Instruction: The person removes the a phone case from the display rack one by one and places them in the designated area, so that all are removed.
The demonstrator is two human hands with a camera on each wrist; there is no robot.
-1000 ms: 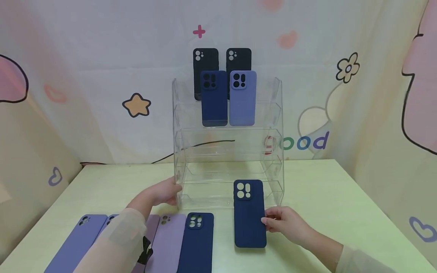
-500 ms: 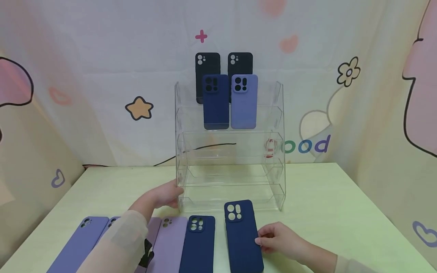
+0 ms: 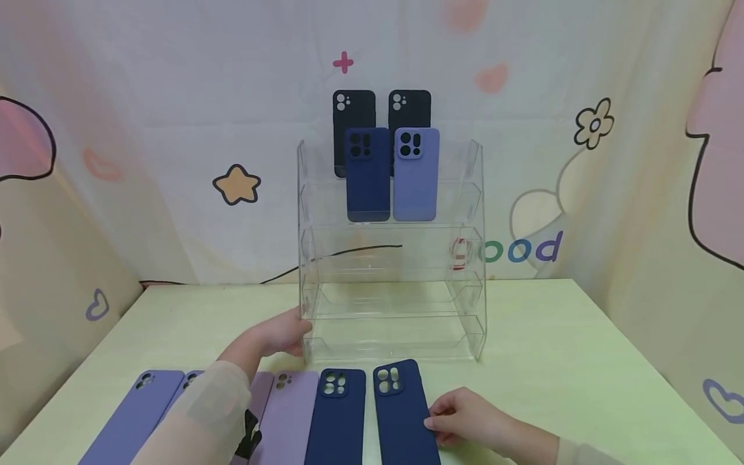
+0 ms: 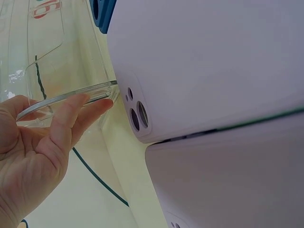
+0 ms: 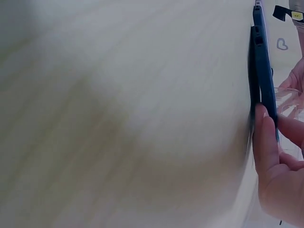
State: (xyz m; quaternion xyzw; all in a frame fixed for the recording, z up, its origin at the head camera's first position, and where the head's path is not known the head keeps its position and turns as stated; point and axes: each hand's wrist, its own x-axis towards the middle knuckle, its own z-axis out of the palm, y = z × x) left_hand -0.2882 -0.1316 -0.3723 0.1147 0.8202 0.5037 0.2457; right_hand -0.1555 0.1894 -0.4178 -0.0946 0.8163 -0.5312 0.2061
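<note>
My right hand (image 3: 465, 420) pinches the right edge of a dark blue phone case (image 3: 403, 413), its camera cutouts at the far end. In the right wrist view the case (image 5: 265, 71) appears edge-on, thumb on one face and fingers on the other, tilted low over the table. My left hand (image 3: 285, 330) grips the lower left side of a clear acrylic tiered display stand (image 3: 392, 349). The left wrist view shows thumb and fingers (image 4: 61, 121) round the stand's side panel (image 4: 66, 97). Another dark blue case (image 3: 337, 420) lies just left of the held one.
Lilac (image 3: 287, 413) and periwinkle phone cases (image 3: 136, 413) lie in a row at front left, partly hidden by my left sleeve. On the stand's upper tiers stand a navy case (image 3: 368, 174), a periwinkle case (image 3: 415, 177) and two black cases (image 3: 354, 106) behind. A printed curtain (image 3: 174, 129) hangs behind.
My right hand has brought the dark blue case down and left, toward the front row, tilting it from upright to nearly flat. My left hand keeps its hold on the stand.
</note>
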